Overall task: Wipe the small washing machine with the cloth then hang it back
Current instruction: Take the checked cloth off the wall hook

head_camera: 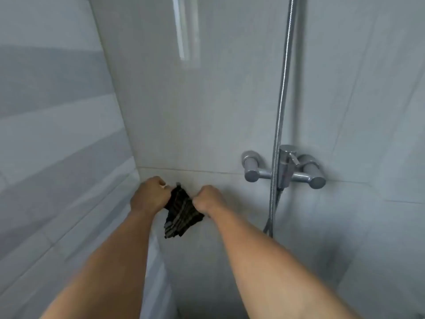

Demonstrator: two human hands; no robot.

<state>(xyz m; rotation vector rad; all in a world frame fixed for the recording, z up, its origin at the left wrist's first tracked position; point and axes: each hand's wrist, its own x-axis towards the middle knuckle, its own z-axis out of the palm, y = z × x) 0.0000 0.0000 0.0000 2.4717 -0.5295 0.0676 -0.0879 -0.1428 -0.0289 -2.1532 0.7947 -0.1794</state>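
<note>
Head view | my left hand (147, 195) and right hand (208, 199) gripped the cloth (181, 214), fingers clenched | near wall corner, mixer tap (285, 169) well clear | washing machine unseen

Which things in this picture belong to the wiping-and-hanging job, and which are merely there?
Job:
dark striped cloth
left hand
right hand

Merely there:
chrome shower mixer tap
metal shower hose
grey tiled wall

The washing machine is not in view.
</note>
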